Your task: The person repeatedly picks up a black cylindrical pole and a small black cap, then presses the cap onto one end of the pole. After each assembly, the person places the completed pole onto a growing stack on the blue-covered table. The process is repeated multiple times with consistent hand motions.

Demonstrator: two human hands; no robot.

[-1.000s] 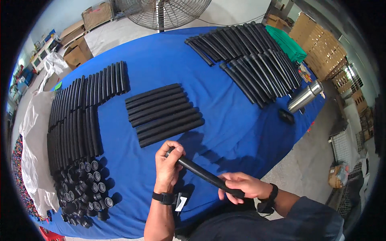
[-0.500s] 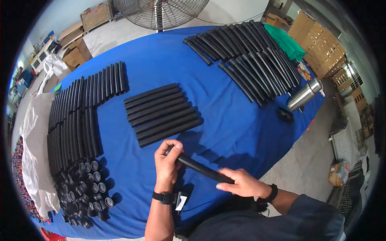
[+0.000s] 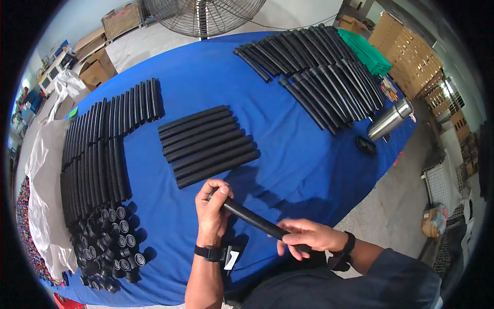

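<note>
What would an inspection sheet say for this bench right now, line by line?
Surface: blue cloth over a table.
Job's things: black tube held above the cloth; row of tubes beyond it; caps at left.
Clutter: steel flask, tube stacks left, long tubes far right.
Grippers: left hand wraps the tube's far end; right hand grips its near end.
Cables: nothing seen.
Surroundings: fan, cardboard boxes, green crate.
</note>
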